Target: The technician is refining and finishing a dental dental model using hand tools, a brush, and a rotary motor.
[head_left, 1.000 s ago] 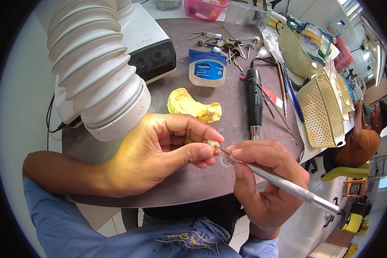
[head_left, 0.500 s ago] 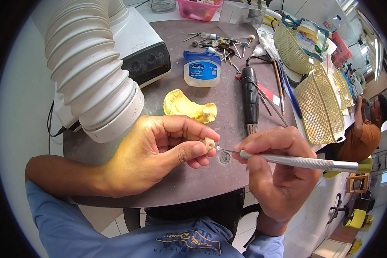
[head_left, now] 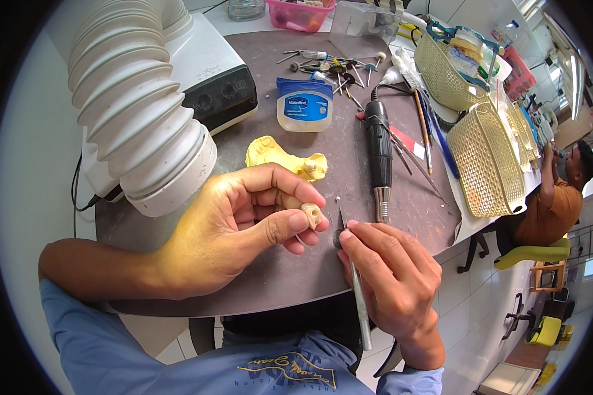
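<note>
My left hand [head_left: 221, 240] pinches a small cream crown-like piece [head_left: 313, 214] with a hole in it between thumb and fingers. My right hand [head_left: 395, 280] grips a slim silver hand tool [head_left: 360, 309]; it points away from me, its thin tip over the dark tabletop [head_left: 283, 283], apart from the piece. A small white speck [head_left: 337, 199] lies just beyond the tip. Behind my left hand rests a yellow dental cast [head_left: 270, 155]. A clear jar with a blue lid [head_left: 303, 112] stands farther back, and a black rotary handpiece [head_left: 378, 145] lies right of it.
A ribbed white hose [head_left: 128, 99] and boxy machine [head_left: 221, 92] fill the left. Several small burs [head_left: 339, 72], brushes and tools [head_left: 422, 125] lie behind and right. Cream baskets [head_left: 481, 164], a pink bin [head_left: 296, 13] and clear box [head_left: 362, 23] edge the desk. A co-worker [head_left: 550, 210] sits at right.
My right hand has pulled the tool out of the piece, moved down and turned it from slanting leftward to pointing away from me. My left hand shifted slightly left and up with the piece.
</note>
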Tool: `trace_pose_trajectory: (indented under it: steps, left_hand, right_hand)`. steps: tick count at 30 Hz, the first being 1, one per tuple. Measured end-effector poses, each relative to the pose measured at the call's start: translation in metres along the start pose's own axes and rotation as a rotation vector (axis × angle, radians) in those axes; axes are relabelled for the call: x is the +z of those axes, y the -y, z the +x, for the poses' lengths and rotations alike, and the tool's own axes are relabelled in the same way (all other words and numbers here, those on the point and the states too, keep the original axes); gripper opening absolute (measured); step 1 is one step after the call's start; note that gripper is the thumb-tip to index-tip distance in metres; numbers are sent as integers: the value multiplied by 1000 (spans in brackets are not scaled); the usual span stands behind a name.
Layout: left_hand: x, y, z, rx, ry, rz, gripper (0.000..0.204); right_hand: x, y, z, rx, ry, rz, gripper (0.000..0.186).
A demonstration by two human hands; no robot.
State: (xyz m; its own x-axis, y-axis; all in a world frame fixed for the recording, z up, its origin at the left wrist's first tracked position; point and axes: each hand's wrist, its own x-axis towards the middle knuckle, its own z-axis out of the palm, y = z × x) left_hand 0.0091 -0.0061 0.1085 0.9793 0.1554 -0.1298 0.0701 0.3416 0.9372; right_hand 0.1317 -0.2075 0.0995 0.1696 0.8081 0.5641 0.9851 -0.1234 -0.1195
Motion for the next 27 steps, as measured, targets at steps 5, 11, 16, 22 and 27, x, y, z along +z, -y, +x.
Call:
trace_pose_trajectory:
  steps: [5, 11, 16, 22, 27]
  left_hand:
    - [0, 0, 0, 24, 8, -32, 20]
    - [-3, 5, 1, 83, 51, -39, 18]
    - [-2, 4, 1, 64, 63, -58, 19]
    - [0, 0, 1, 7, 5, -101, 20]
    - [-4, 10, 0, 61, 16, -125, 22]
  right_hand:
    - [-25, -8, 5, 165, -139, 241, 14]
    - [-38, -59, 47, 534, -111, 189, 13]
    - [-22, -93, 65, 503, 157, -21, 24]
    - [-10, -50, 66, 119, -87, 316, 30]
    - [-7, -6, 61, -76, 61, 405, 33]
